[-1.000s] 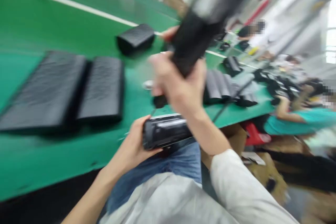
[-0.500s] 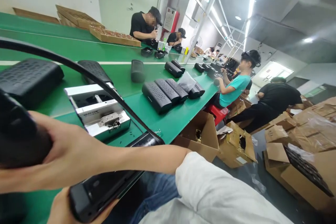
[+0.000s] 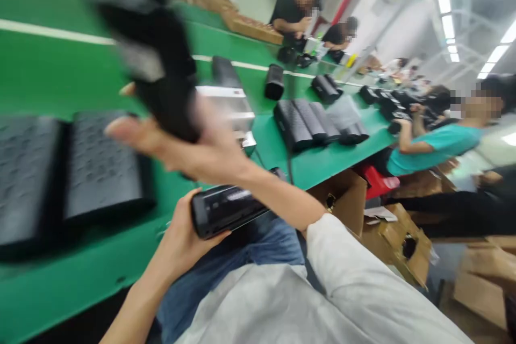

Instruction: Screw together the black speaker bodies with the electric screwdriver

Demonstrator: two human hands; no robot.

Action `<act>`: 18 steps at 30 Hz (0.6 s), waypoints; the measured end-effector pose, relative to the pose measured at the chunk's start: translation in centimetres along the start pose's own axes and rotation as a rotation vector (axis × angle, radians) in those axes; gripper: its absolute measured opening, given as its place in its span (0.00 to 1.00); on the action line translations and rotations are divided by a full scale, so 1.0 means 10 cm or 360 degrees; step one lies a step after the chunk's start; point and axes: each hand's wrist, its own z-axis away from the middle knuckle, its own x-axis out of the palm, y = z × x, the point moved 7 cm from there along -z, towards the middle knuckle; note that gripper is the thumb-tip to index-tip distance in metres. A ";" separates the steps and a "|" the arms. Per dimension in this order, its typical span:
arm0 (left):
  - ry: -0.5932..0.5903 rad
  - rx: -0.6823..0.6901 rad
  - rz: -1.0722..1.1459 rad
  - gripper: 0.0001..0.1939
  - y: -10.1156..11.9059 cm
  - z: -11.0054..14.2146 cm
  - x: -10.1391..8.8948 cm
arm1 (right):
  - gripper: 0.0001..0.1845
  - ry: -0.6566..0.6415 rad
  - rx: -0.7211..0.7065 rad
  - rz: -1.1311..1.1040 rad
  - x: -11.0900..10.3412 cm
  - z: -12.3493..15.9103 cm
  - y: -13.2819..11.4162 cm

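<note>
My left hand point(image 3: 183, 231) is closed round the near end of a long, glossy black speaker-like case point(image 3: 226, 210), held at the bench edge above my lap. Above it, my right hand point(image 3: 215, 150) grips a thick black hand tool point(image 3: 169, 70), raised and tilted. Motion smears the tool, so its exact kind cannot be made out. One finger of that hand sticks out to the left. Partly hidden behind the right hand is a white and silver metal fixture point(image 3: 242, 110) on the bench. A thin dark cable point(image 3: 289, 140) runs down near the case's far end.
Two large textured black cases point(image 3: 102, 166) lie on the green bench point(image 3: 52, 290) at left. Several similar black cases point(image 3: 300, 123) stand farther right, partly under a plastic bag point(image 3: 344, 112). Co-workers sit along the bench, one in a turquoise shirt point(image 3: 435, 148). Cardboard boxes point(image 3: 407, 242) are on the floor.
My right hand has lifted the black tool upward and away from me. The view has swung left, bringing the two large cases and more of my left hand into sight.
</note>
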 end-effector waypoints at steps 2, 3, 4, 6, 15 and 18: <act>-0.0103 -0.0026 0.0027 0.56 0.04 0.02 0.04 | 0.04 0.0035 -0.0163 -0.0542 -0.25 -0.10 -0.16; -0.0145 -0.0034 0.0039 0.57 0.05 0.03 0.05 | 0.07 0.0006 -0.0290 -0.0587 -0.38 -0.16 -0.25; -0.0167 -0.0029 0.0051 0.58 0.05 0.04 0.06 | 0.11 0.0117 -0.0467 -0.0550 -0.57 -0.21 -0.32; -0.0174 -0.0002 0.0074 0.59 0.07 0.05 0.06 | 0.13 0.0418 -0.0647 -0.0332 -0.92 -0.30 -0.33; -0.0142 0.0023 0.0099 0.66 0.13 0.09 0.03 | 0.28 0.0717 -0.0623 0.0003 -1.31 -0.59 0.35; -0.0153 -0.0008 0.0103 0.67 0.12 0.09 0.02 | 0.33 0.0608 -0.0542 0.0020 -1.28 -0.66 0.45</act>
